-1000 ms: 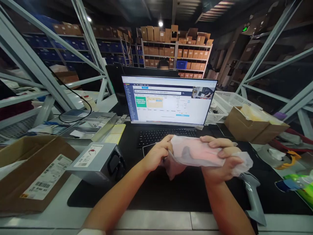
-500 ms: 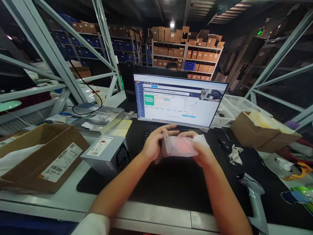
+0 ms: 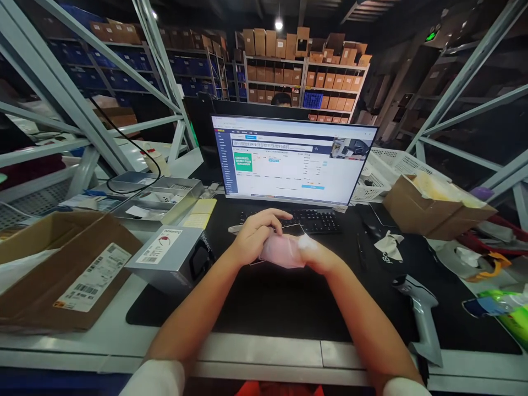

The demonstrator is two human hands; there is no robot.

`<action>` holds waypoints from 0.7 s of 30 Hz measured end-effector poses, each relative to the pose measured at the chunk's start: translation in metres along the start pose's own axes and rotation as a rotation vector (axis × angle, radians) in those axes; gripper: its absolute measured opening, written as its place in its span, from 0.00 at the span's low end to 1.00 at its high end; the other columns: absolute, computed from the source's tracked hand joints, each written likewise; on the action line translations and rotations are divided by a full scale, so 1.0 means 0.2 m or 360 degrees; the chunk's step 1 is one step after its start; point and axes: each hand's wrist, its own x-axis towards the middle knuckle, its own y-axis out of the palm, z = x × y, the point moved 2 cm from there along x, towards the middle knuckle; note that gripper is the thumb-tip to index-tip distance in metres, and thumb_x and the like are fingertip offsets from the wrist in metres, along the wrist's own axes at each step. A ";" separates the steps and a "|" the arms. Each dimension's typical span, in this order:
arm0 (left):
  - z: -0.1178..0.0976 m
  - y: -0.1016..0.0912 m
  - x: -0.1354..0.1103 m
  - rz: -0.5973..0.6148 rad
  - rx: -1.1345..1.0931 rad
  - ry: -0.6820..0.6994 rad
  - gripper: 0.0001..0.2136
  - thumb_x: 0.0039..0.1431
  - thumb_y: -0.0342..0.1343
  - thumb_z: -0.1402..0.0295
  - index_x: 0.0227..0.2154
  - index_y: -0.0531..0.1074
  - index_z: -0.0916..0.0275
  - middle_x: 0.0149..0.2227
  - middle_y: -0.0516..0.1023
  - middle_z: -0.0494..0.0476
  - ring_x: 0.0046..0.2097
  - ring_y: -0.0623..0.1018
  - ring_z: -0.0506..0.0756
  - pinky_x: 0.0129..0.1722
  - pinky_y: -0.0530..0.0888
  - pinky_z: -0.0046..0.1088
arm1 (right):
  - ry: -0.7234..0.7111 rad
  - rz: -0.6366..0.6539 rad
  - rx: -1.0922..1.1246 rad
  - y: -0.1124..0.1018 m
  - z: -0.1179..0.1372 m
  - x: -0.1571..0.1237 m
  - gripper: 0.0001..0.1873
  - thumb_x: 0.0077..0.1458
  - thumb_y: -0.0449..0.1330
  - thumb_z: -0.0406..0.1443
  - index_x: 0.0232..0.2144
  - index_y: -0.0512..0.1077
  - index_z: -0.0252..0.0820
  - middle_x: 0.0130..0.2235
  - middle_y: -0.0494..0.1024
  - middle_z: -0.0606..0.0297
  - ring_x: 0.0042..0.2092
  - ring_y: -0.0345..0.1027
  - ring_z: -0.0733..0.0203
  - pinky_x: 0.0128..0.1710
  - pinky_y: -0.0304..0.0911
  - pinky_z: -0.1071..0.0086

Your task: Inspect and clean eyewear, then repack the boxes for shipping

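Both my hands hold a small pink item in a clear plastic bag (image 3: 282, 251), folded into a compact bundle just above the black desk mat (image 3: 289, 308). My left hand (image 3: 256, 235) curls over its left end, fingers closed on it. My right hand (image 3: 317, 257) grips the right end, where crumpled white plastic sticks up. The bundle is in front of the black keyboard (image 3: 307, 220), below the lit monitor (image 3: 291, 159).
A grey label printer (image 3: 173, 258) and an open cardboard box (image 3: 61, 264) sit at left, metal trays (image 3: 159, 201) behind them. A grey barcode scanner (image 3: 418, 316) lies at right, near a cardboard box (image 3: 433, 206) and white baskets (image 3: 383, 173). Another person's head (image 3: 281, 99) shows behind the monitor.
The bagged pink item went from stretched out wide between my hands to folded into a small bundle, lower and closer to the mat. The screen's page changed.
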 end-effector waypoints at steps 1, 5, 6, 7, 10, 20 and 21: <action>0.00 0.01 0.00 0.0015 0.0026 0.0027 0.12 0.54 0.46 0.75 0.29 0.74 0.59 0.52 0.79 0.57 0.55 0.76 0.62 0.58 0.70 0.44 | 0.0042 -0.0062 0.0067 0.01 -0.02 0.01 0.26 0.45 0.65 0.47 0.44 0.77 0.38 0.40 0.79 0.62 0.40 0.69 0.55 0.39 0.64 0.64; 0.02 0.03 0.00 -0.0102 0.0149 0.0141 0.12 0.56 0.48 0.76 0.36 0.75 0.59 0.51 0.79 0.58 0.54 0.76 0.61 0.56 0.71 0.42 | 0.0113 -0.0285 0.0323 0.04 -0.07 0.03 0.22 0.41 0.64 0.44 0.39 0.75 0.40 0.37 0.77 0.63 0.38 0.68 0.55 0.39 0.65 0.63; 0.03 0.03 0.00 -0.0163 0.0167 0.0170 0.12 0.57 0.48 0.76 0.37 0.75 0.59 0.51 0.78 0.58 0.54 0.76 0.60 0.56 0.71 0.41 | 0.0095 -0.0311 0.0386 0.04 -0.08 0.04 0.21 0.41 0.64 0.43 0.39 0.75 0.40 0.36 0.77 0.63 0.39 0.68 0.54 0.40 0.65 0.62; 0.03 0.03 0.00 -0.0233 0.0185 0.0204 0.11 0.58 0.48 0.76 0.38 0.74 0.59 0.51 0.78 0.58 0.54 0.76 0.60 0.57 0.71 0.41 | 0.0064 -0.0331 0.0446 0.04 -0.08 0.04 0.20 0.41 0.63 0.42 0.38 0.74 0.41 0.37 0.77 0.62 0.40 0.69 0.53 0.42 0.66 0.61; 0.03 0.00 0.01 -0.0425 0.0348 0.0301 0.10 0.60 0.52 0.73 0.42 0.73 0.59 0.53 0.76 0.59 0.56 0.75 0.60 0.59 0.69 0.41 | -0.0095 -0.0451 0.0537 0.00 -0.06 0.03 0.17 0.43 0.61 0.40 0.38 0.73 0.43 0.38 0.76 0.62 0.42 0.70 0.52 0.47 0.66 0.60; 0.06 0.00 0.03 -0.0256 0.0959 0.0097 0.09 0.66 0.51 0.67 0.29 0.69 0.61 0.29 0.70 0.52 0.33 0.70 0.54 0.34 0.66 0.32 | -0.0465 -0.1094 -0.0298 -0.06 0.09 -0.08 0.12 0.59 0.55 0.44 0.36 0.69 0.42 0.31 0.66 0.68 0.31 0.58 0.62 0.31 0.56 0.68; 0.07 0.00 0.03 -0.0231 0.0970 0.0079 0.09 0.66 0.50 0.68 0.29 0.68 0.61 0.29 0.70 0.52 0.32 0.70 0.53 0.34 0.65 0.32 | -0.0450 -0.1139 -0.0391 -0.05 0.10 -0.09 0.12 0.60 0.54 0.44 0.34 0.69 0.42 0.30 0.65 0.69 0.30 0.57 0.62 0.29 0.55 0.69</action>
